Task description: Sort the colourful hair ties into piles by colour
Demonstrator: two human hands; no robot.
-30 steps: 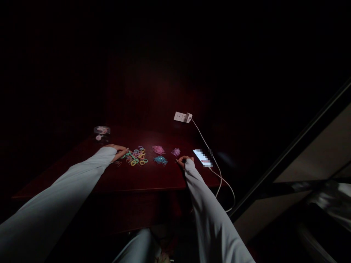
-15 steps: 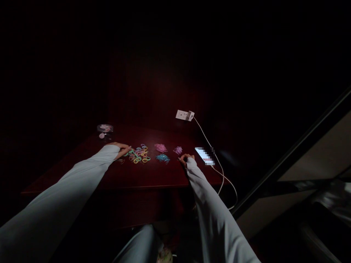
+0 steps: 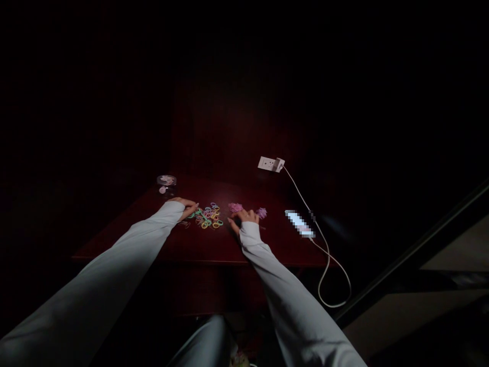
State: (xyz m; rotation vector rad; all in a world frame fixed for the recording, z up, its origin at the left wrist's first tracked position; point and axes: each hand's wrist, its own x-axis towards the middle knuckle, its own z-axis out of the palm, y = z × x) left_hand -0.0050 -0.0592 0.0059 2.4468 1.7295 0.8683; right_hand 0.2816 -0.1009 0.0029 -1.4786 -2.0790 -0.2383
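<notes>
In the head view, my left hand (image 3: 186,207) rests at the left edge of a loose pile of pastel hair ties (image 3: 211,216). Its fingers are bent and pressed together beside a green tie; what they hold, if anything, is too small to make out. My right hand (image 3: 244,218) lies palm down to the right of that pile, thumb and fingers apart. It covers the spot of the small blue pile. Just beyond its fingers is a heap of pink elastic bands (image 3: 235,207). A smaller purple heap (image 3: 262,212) sits to its right.
A clear round container (image 3: 166,181) with pinkish contents stands at the back left of the dark red table (image 3: 214,250). A lit phone (image 3: 300,223) lies on the right, its white cable (image 3: 327,244) running to a wall socket (image 3: 267,163) and looping past the table edge.
My right hand has moved left from beside the purple heap to over the blue pile, and its fingers have spread. My left hand stays at the hair ties. The view has shifted slightly left.
</notes>
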